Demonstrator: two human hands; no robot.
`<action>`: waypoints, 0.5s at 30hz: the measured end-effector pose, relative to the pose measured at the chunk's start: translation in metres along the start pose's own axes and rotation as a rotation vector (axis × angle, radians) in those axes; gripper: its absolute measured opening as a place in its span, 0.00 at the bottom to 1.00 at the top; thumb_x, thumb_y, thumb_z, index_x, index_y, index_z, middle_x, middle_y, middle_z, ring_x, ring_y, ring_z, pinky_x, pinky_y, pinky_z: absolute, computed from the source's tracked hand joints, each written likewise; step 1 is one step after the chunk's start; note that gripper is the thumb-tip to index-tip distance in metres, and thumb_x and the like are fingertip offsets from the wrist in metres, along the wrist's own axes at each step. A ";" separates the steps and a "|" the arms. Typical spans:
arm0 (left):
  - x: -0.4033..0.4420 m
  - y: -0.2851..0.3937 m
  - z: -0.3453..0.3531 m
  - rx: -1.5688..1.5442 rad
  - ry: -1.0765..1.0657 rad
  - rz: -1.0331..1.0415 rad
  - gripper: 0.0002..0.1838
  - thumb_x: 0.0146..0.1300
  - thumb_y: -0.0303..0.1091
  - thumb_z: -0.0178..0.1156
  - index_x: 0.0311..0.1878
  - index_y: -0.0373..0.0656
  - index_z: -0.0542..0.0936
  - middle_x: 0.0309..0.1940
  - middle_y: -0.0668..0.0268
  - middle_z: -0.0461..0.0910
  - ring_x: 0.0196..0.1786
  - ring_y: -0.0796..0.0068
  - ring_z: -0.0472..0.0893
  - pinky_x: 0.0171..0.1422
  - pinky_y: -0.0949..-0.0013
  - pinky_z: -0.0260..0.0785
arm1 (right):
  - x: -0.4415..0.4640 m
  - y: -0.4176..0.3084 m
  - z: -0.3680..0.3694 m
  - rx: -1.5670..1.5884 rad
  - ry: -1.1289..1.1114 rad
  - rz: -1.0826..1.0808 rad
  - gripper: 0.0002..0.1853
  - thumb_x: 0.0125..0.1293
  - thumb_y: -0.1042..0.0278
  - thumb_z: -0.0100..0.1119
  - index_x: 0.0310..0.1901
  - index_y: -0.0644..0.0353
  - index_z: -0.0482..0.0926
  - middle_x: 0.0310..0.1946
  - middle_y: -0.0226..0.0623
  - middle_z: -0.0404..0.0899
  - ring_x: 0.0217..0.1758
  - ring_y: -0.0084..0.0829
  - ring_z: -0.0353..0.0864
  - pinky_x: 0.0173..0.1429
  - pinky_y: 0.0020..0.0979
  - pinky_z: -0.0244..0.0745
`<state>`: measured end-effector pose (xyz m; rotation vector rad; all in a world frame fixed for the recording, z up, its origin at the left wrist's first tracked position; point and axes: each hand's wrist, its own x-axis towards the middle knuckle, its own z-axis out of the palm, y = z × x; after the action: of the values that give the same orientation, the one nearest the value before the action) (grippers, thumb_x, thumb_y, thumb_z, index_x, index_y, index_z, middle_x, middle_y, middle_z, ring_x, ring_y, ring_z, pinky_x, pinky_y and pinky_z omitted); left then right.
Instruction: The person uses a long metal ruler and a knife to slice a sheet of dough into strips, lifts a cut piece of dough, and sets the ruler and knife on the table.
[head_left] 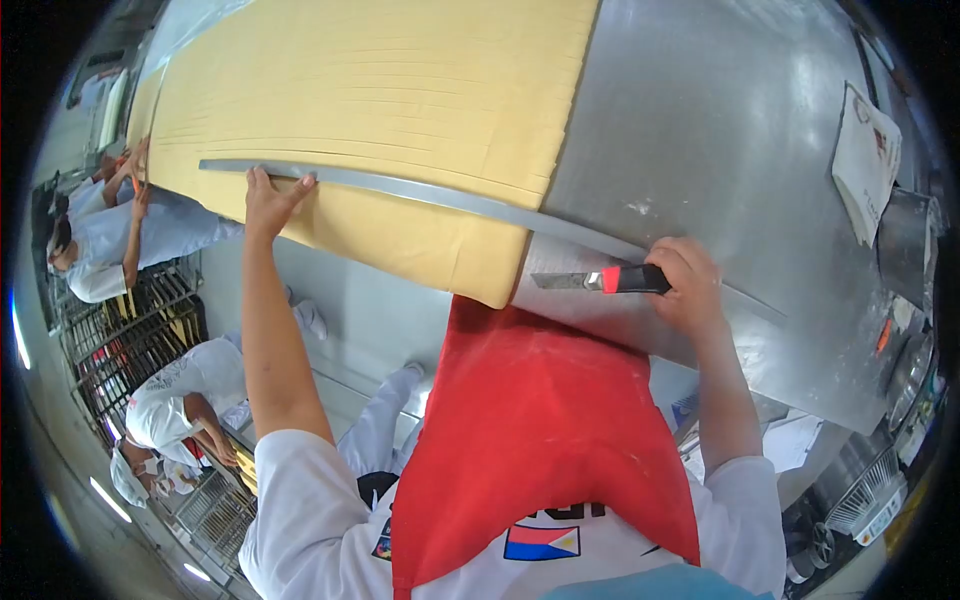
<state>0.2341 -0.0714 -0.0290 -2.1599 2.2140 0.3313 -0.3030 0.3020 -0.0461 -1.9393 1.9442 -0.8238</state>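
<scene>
A broad yellow sheet, apparently dough [400, 60], lies on the metal table, scored with several roughly parallel cuts. Across its near part rests a long metal straightedge [420, 188], its right end reaching past the sheet over bare metal. My left hand [272, 203] grips the near edge of the straightedge, thumb and fingers apart along it. My right hand [690, 280] is closed around the black and red handle of a box cutter [625, 280]. Its blade points left, just off the sheet's right edge. Whether the right fingers also touch the straightedge I cannot tell.
The steel table [700, 110] extends to the right, with a printed paper bag [865, 160] near its far edge. One co-worker [105, 235] stands at the sheet's left end; another [185, 400] bends by wire racks [95, 340]. A red apron [540, 400] covers my front.
</scene>
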 end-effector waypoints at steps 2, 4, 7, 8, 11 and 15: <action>0.005 -0.002 -0.005 -0.011 -0.095 0.036 0.81 0.45 0.82 0.74 0.80 0.16 0.53 0.83 0.27 0.47 0.88 0.38 0.50 0.88 0.51 0.52 | 0.000 -0.001 0.001 0.008 -0.004 0.000 0.14 0.47 0.72 0.74 0.37 0.51 0.82 0.42 0.29 0.86 0.46 0.40 0.86 0.47 0.45 0.82; 0.007 -0.008 0.000 -0.011 -0.064 0.040 0.80 0.46 0.81 0.74 0.79 0.15 0.54 0.83 0.27 0.49 0.87 0.37 0.53 0.88 0.51 0.54 | 0.001 -0.002 0.001 0.004 0.001 0.007 0.14 0.47 0.71 0.75 0.37 0.50 0.82 0.41 0.28 0.85 0.47 0.40 0.86 0.47 0.45 0.82; 0.002 0.000 -0.002 -0.020 -0.030 0.039 0.79 0.45 0.81 0.75 0.78 0.14 0.57 0.82 0.26 0.51 0.85 0.37 0.57 0.87 0.51 0.56 | 0.001 0.001 0.001 -0.003 -0.014 0.017 0.14 0.46 0.71 0.75 0.36 0.50 0.82 0.41 0.28 0.85 0.47 0.40 0.86 0.47 0.45 0.82; 0.000 0.006 -0.005 -0.029 -0.028 0.034 0.79 0.45 0.81 0.75 0.77 0.13 0.58 0.81 0.26 0.52 0.84 0.38 0.60 0.86 0.51 0.57 | 0.001 0.001 0.002 -0.003 -0.015 0.018 0.14 0.46 0.71 0.75 0.36 0.50 0.82 0.41 0.28 0.85 0.47 0.40 0.86 0.47 0.45 0.82; -0.006 0.039 -0.028 -0.056 -0.243 -0.063 0.77 0.43 0.81 0.76 0.74 0.12 0.63 0.79 0.27 0.57 0.82 0.40 0.63 0.85 0.50 0.58 | 0.001 0.000 0.001 -0.001 -0.022 0.031 0.15 0.46 0.71 0.76 0.37 0.50 0.82 0.42 0.28 0.85 0.47 0.40 0.85 0.47 0.45 0.82; -0.003 0.053 -0.015 0.232 -0.173 -0.099 0.76 0.41 0.81 0.78 0.71 0.12 0.67 0.75 0.27 0.63 0.81 0.42 0.64 0.83 0.49 0.61 | 0.002 0.002 0.001 0.007 -0.046 0.019 0.19 0.40 0.76 0.75 0.37 0.53 0.82 0.43 0.32 0.86 0.47 0.43 0.85 0.48 0.44 0.81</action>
<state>0.1832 -0.0702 -0.0073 -2.0272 1.9405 0.2339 -0.3041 0.3002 -0.0471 -1.9163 1.9278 -0.7735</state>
